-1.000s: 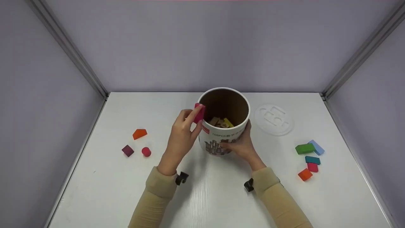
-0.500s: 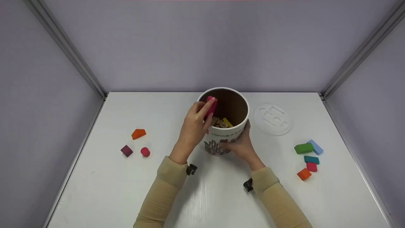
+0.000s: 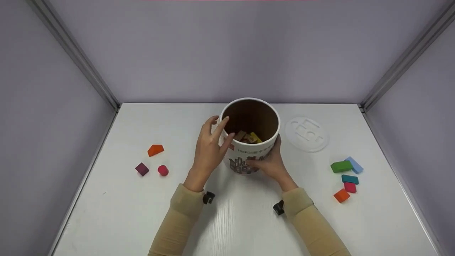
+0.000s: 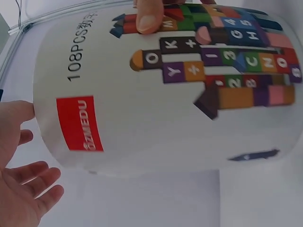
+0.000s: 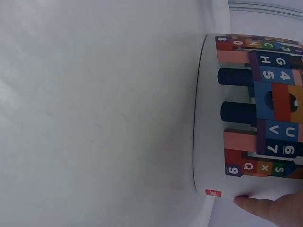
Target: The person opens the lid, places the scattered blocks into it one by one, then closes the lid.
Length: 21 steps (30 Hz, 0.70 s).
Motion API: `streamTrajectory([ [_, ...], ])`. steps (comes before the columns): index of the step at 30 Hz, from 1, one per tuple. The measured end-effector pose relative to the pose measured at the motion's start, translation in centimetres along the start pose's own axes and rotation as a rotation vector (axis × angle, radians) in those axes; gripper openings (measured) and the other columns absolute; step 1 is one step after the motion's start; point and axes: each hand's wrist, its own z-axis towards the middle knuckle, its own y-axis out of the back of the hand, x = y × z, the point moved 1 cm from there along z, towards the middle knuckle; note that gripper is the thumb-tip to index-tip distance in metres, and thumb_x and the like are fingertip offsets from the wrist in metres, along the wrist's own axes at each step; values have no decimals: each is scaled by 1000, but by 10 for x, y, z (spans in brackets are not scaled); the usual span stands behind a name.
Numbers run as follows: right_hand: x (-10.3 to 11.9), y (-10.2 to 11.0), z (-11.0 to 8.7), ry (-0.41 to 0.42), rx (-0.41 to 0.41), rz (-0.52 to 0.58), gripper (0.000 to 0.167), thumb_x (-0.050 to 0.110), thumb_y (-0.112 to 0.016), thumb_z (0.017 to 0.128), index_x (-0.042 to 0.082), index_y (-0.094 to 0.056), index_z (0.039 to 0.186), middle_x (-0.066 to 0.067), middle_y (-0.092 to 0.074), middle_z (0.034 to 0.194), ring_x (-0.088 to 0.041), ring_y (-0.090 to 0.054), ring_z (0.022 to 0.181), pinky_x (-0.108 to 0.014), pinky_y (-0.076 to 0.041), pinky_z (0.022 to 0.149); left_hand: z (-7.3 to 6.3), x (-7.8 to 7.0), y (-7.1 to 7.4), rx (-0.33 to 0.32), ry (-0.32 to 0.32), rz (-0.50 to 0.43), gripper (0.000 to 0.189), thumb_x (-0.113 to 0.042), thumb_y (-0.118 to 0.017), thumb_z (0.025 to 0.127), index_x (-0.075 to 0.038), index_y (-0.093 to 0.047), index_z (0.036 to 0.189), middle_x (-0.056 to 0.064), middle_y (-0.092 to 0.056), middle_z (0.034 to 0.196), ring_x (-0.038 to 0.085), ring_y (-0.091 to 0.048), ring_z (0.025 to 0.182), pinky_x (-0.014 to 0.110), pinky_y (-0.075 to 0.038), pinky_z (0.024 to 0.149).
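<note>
I look from far away through the cameras. The big white bucket (image 3: 235,155) stands near the back of the white table (image 3: 117,213), with its mouth up. Down inside are some blocks, and one of them is a yellow block (image 3: 255,137).

My right hand (image 3: 272,163) has the bucket by its near right side, with the thumb on the front and the fingers going round. My left hand (image 3: 209,151) is by the rim on the left. Its fingers are spread and a bit bent, and it holds nothing. I can't tell if a fingertip brushes the rim.

I think the step here is to keep the bucket still while the left hand works at the top. To do that well, I should hold firmly with the right hand but not squeeze the sides. The left hand should go over the rim, not bump it, or the bucket could tip.

The clear lid (image 3: 307,134) lies flat to the right, so my right elbow and sleeve should keep off it. On the left are an orange block (image 3: 155,150), a purple block (image 3: 142,169) and a round red block (image 3: 163,170). I should pinch the round one gently, since it might roll.
</note>
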Motion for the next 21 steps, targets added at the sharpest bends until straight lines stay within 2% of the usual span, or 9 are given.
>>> streamTrajectory([
  [8, 0, 0, -1, -39, 5, 8, 144, 28, -97, 58, 29, 10, 153, -6, -25, 153, -23, -29, 141, -38, -17, 118, -41, 34, 13, -1, 200, 8, 51, -34, -67, 95, -9, -56, 137, 19, -50, 132, 30, -54, 114, 46, -51, 93],
  [12, 22, 1, -6, -41, 21, 28, 140, 18, -96, 62, 19, 10, 154, -16, -23, 153, -32, -27, 141, -41, -16, 119, -63, 55, 22, -5, 281, 20, 47, -33, -64, 96, -8, -58, 135, 19, -51, 130, 31, -53, 111, 47, -51, 92],
  [15, 39, 1, -8, -45, 35, 29, 137, 11, -94, 63, 12, 10, 153, -22, -21, 153, -36, -26, 141, -42, -15, 119, -80, 72, 30, 4, 343, 59, 45, -33, -63, 97, -7, -59, 133, 21, -51, 129, 33, -53, 110, 48, -51, 90],
  [21, 38, 1, -8, -17, 34, 37, 138, 10, -94, 63, 13, 10, 154, -22, -21, 153, -37, -26, 141, -42, -16, 118, -104, 99, 43, 51, 476, 151, 48, -31, -67, 95, -3, -57, 133, 23, -51, 126, 38, -53, 108, 52, -49, 88],
])
